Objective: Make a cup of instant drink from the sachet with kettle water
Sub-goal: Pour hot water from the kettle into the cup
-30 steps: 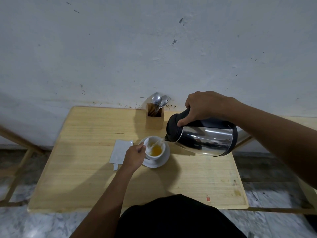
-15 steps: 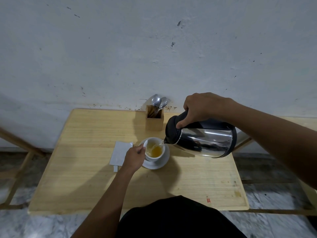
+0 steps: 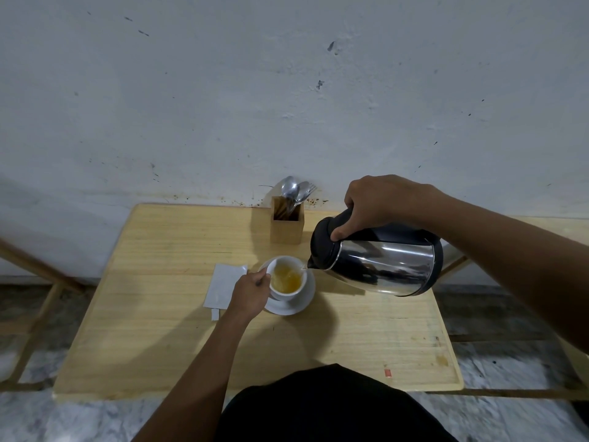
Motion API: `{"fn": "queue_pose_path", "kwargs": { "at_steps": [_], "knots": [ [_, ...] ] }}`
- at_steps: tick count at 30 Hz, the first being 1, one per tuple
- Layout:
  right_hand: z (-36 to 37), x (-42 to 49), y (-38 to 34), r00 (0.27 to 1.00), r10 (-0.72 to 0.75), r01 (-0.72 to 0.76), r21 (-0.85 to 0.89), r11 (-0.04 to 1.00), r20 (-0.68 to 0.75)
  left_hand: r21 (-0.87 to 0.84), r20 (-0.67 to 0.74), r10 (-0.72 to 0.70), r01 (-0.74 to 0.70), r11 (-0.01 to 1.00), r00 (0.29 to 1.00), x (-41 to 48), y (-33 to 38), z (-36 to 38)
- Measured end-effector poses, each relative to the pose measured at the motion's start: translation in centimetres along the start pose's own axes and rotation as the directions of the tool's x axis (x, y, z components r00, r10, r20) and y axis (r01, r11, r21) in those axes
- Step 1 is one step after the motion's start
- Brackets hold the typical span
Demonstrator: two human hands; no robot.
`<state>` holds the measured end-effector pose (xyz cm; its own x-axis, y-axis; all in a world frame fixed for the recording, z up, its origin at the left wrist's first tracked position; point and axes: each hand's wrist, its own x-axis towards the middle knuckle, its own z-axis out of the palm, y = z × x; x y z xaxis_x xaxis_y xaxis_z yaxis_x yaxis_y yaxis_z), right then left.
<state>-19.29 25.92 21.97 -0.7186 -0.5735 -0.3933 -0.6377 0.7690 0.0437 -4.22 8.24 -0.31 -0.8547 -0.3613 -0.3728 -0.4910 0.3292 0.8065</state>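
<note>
Curled tight round the black handle on top of the kettle, the right hand has its thumb pressed down on the black lid. That steel kettle hangs in the air over the right part of the table, tipped steeply to the left. Its spout sits just above the right rim of the cup.

The left hand reaches in from the near side with its fingers curled against the cup's left side, pinching it there. Whether they hold a handle cannot be made out. The white cup stands upright on a white saucer near the middle of the table. It is partly filled with a yellow-orange drink, whose surface looks disturbed under the spout.

Just left of the saucer, partly under the left hand, a pale sachet lies flat on the wood. A small torn strip lies at its near corner.

Beyond the cup, at the far edge of the table, stands a square wooden holder. Spoons and a fork stick up out of it, leaning right.

A small red mark shows on the tabletop near its near right corner, with a yellowish stain beside it. Behind the table rises a scuffed white wall. A grey marbled floor shows on both sides, and a slanted wooden frame stands to the left. Black clothing fills the near edge of the view.
</note>
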Motion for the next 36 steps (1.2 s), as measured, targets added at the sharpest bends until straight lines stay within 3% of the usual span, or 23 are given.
{"fn": "queue_pose_path", "kwargs": {
  "at_steps": [36],
  "knots": [
    [0.6,0.7,1.1,1.0,0.01,-0.01,0.017,1.0,-0.015,-0.001,-0.016,0.008,-0.008,1.0,1.0,0.5,-0.6,0.3]
  ]
}}
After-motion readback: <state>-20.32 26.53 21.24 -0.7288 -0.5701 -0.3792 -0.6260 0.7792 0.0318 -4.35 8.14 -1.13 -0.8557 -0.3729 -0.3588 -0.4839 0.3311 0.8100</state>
